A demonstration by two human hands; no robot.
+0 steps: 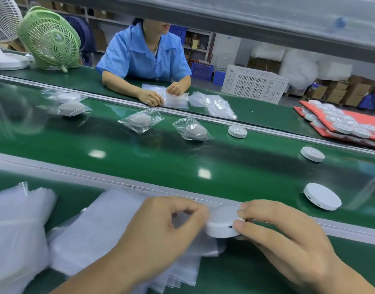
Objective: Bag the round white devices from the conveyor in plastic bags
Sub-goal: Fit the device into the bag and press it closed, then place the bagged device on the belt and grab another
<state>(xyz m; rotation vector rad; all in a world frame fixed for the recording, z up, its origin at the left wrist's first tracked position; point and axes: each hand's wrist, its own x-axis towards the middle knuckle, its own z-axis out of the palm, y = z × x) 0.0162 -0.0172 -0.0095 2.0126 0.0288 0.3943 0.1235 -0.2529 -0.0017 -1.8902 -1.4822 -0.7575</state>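
Right hand [288, 234] grips a round white device [221, 224], left hand [161, 230] pinches a plastic bag [110, 219].

Green fan [49, 38], white crate [254, 87]

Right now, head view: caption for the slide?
Right hand holds a round white device at the mouth of a plastic bag pinched by the left hand; more devices wait on the conveyor.
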